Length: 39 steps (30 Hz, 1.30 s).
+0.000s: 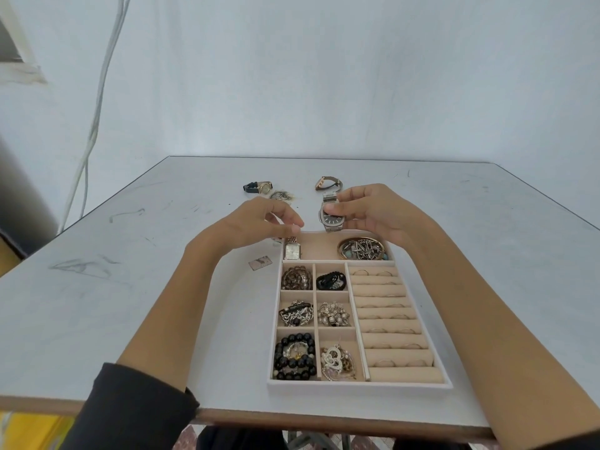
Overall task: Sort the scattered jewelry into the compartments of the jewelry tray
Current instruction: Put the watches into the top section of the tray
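Both forearms are stretched forward over the surface [162,254], one on each side of the jewelry tray [357,384], which is set near the front edge. The left forearm is covered at its near end by a dark sleeve [139,410].

The right hand [373,212] is raised over the far edge of the tray. A silver watch [331,217] with a dark dial is pinched upright between its thumb and curled fingers, dial turned toward the camera.

The left hand [259,222] is held just above the tray's far left corner, palm down, fingers curled and thumb stretched toward the right. Whether anything is pinched in it cannot be told. Directly below its fingertips a rectangular watch [292,250] lies at the left end of the long far compartment, and a heap of metal bangles [362,248] fills the right end of that compartment.

The six small compartments are filled with beads, chains and pendants, among them a black bead bracelet [293,355] in the near left one. Thin rings are seated in the ring rolls [389,319] on the right side.

Beyond the hands, a black-strapped watch [258,187], a brown-strapped watch [328,183] and a small tangle [281,195] are left on the surface, outside the tray.
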Available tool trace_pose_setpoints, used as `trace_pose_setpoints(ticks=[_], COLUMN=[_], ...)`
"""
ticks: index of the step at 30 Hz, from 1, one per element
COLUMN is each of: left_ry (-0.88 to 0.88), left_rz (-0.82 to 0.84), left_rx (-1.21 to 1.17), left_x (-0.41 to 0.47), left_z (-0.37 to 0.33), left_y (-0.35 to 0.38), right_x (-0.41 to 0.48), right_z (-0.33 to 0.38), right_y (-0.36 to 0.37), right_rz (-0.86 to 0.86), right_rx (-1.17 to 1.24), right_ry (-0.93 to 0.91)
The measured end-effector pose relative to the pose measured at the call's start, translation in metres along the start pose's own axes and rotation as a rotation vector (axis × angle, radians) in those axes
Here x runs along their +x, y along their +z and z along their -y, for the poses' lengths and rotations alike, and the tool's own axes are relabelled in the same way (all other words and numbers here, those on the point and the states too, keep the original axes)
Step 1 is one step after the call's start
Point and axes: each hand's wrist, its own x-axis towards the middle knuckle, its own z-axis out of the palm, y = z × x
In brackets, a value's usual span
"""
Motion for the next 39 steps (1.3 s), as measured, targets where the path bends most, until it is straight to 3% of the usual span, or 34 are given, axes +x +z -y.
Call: trace_pose_setpoints(ticks=[21,27,33,39], left_ry=[0.0,-0.008,-0.023,-0.096], left_rz=[0.086,-0.07,-0.194,-0.09], left_rx=[-0.014,-0.091,0.185,0.479], left_x=[-0.002,0.001,-0.006,-0.009], left_z=[0.004,0.018,0.052,0.062], left_y=[-0.002,-0.005,-0.001,0.011], right_x=[-0.015,-0.017,-0.02,-0.019], right_z=[0.011,0.013,0.017,0.018], right_y=[0.002,0.003,0.006,0.009], right_rz=[0.084,0.149,0.092,0.024], right_rx=[-0.224,-0.332,-0.569,-0.672], right_ry=[0.03,0.082,0.068,0.039])
